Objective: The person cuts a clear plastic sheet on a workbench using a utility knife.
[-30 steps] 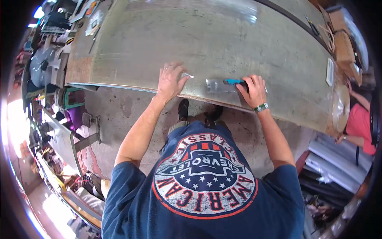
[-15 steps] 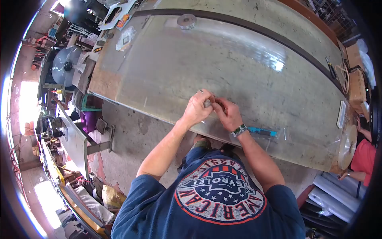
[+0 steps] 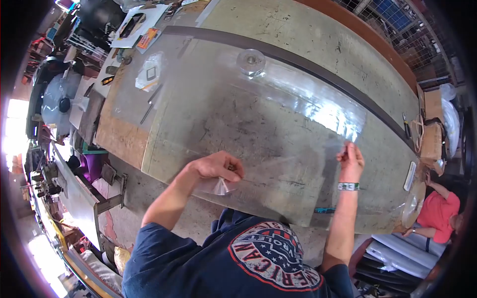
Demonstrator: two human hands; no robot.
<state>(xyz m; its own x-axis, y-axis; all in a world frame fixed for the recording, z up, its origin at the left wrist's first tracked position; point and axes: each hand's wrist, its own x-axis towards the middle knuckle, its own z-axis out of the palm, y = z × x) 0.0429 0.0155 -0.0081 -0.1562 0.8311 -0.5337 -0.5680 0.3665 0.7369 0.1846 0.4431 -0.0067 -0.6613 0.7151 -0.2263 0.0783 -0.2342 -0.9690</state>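
My left hand (image 3: 217, 167) is closed, with a bunched piece of clear plastic film (image 3: 221, 186) gathered under its fingers near the table's front edge. Farther right, my right hand (image 3: 351, 158) is raised over the table with thumb and fingertips pinched together. Faint, see-through film seems to stretch between the hands, though its edges are hard to make out. A teal-handled tool (image 3: 325, 210) lies by my right forearm, partly hidden. Both hands are above a large worktable (image 3: 238, 124) covered with a clear sheet.
A clear round roll (image 3: 251, 61) sits toward the back, before a long dark strip (image 3: 298, 52). At left lie a plastic bag (image 3: 150, 72) and small tools. Pliers (image 3: 406, 126) and boxes (image 3: 431, 136) are at right, where another person in a red shirt (image 3: 437, 211) stands.
My hands were together at the table's front edge; now they are wide apart, the left moved left and the right moved right. The view has shifted too.
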